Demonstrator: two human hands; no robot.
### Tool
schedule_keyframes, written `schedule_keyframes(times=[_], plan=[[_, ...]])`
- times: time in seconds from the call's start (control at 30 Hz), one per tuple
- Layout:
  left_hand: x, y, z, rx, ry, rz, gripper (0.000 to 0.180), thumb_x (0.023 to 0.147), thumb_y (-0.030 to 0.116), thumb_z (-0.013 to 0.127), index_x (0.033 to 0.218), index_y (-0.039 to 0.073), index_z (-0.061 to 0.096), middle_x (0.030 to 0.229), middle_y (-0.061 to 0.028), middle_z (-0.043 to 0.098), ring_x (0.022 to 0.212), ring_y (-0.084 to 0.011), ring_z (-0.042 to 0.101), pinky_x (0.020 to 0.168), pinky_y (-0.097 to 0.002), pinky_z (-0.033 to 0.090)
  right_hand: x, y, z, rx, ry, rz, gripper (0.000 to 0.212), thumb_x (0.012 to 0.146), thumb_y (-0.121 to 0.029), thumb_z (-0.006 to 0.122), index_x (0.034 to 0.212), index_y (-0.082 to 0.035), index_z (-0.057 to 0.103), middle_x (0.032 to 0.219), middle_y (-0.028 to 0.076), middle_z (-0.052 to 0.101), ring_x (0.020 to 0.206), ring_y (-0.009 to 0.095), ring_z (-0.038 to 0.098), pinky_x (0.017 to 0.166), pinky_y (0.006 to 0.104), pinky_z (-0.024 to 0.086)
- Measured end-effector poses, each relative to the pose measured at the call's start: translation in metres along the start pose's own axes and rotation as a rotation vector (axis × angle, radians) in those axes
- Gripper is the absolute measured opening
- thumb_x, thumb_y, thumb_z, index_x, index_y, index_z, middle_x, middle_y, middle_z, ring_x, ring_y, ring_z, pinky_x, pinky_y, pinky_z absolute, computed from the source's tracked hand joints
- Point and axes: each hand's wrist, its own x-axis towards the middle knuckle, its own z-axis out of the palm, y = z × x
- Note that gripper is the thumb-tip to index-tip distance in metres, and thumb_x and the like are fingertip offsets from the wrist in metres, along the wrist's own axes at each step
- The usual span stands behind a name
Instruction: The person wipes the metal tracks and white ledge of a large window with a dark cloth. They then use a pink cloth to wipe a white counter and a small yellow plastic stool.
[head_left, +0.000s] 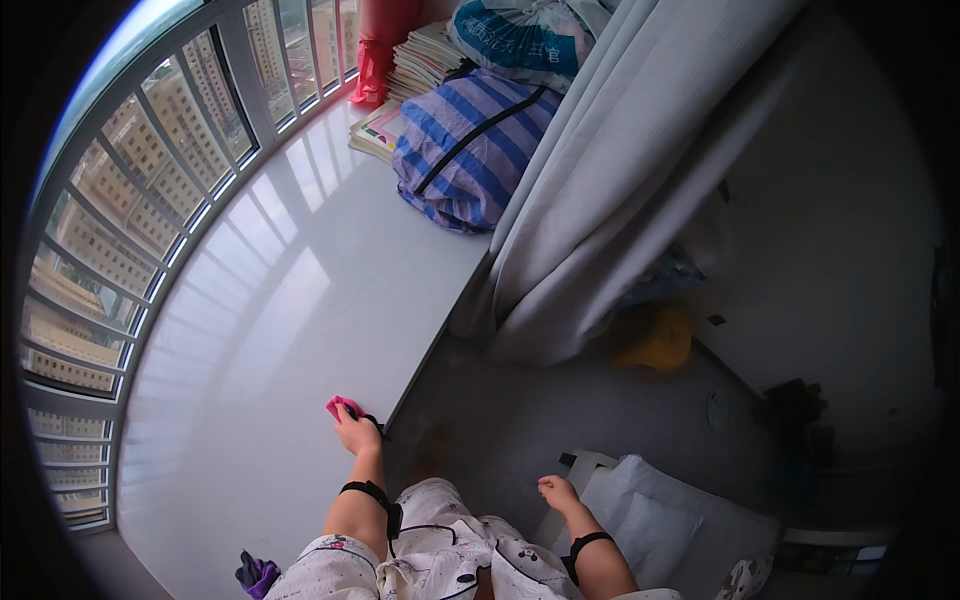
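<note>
My left hand [357, 432] is closed on a small pink cloth [340, 405] and rests on the glossy white window sill [300, 330], close to its right edge. A dark strap loops around this wrist, and another band with a small device circles the forearm. My right hand [560, 492] hangs to the right of my body, above the floor, with its fingers curled in and nothing visible in them. A black band circles that forearm too.
Along the sill's left side curves a barred window [130, 210]. At the far end sit a blue striped bag [470, 150], stacked papers [425, 62] and a plastic bag [525, 40]. A grey curtain [620, 170] hangs right; a purple item [258, 575] lies near left. A yellow stool-like object [655, 338] stands beyond.
</note>
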Motion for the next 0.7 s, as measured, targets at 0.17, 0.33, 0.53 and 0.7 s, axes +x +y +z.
schedule_keyframes(times=[0.17,0.33,0.53,0.7], plan=[[0.018,0.067,0.028,0.041,-0.063,0.1,0.054,0.081,0.012,0.051,0.135,0.017,0.044,0.101,-0.0218,0.058,0.095,-0.0403,0.058,0.083,-0.047,0.047,0.02,-0.018,-0.039,0.173,0.154,-0.016,0.025,0.087,-0.02,0.061,0.109,-0.007,0.064,0.095,0.008,0.068,0.086,0.019,0.064,0.079,0.0321,0.051],[0.018,0.123,0.067,0.032,-0.126,0.1,0.053,0.08,0.006,0.052,0.132,0.013,0.047,0.104,-0.0181,0.06,0.096,-0.0357,0.061,0.083,-0.0424,0.048,0.009,-0.008,-0.094,0.116,0.161,0.077,0.029,0.086,-0.025,0.062,0.11,-0.008,0.064,0.103,0.009,0.067,0.095,0.024,0.064,0.083,0.0351,0.05],[0.031,0.189,0.128,-0.147,-0.591,0.352,0.046,0.077,0.002,0.051,0.122,0.005,0.055,0.097,-0.0113,0.065,0.094,-0.0264,0.064,0.081,-0.0361,0.049,0.062,0.026,-0.109,0.159,0.08,0.148,0.032,0.087,-0.027,0.061,0.113,-0.008,0.064,0.105,0.01,0.066,0.097,0.025,0.063,0.084,0.0356,0.05],[-0.164,0.338,0.165,0.2,-1.358,0.483,0.033,0.078,0.002,0.059,0.111,0.0,0.062,0.089,-0.006,0.065,0.075,-0.0175,0.062,0.071,-0.0305,0.048,0.1,0.121,-0.149,0.292,0.059,0.227,0.035,0.087,-0.027,0.061,0.114,-0.005,0.062,0.107,0.01,0.066,0.096,0.024,0.063,0.083,0.0351,0.05]])
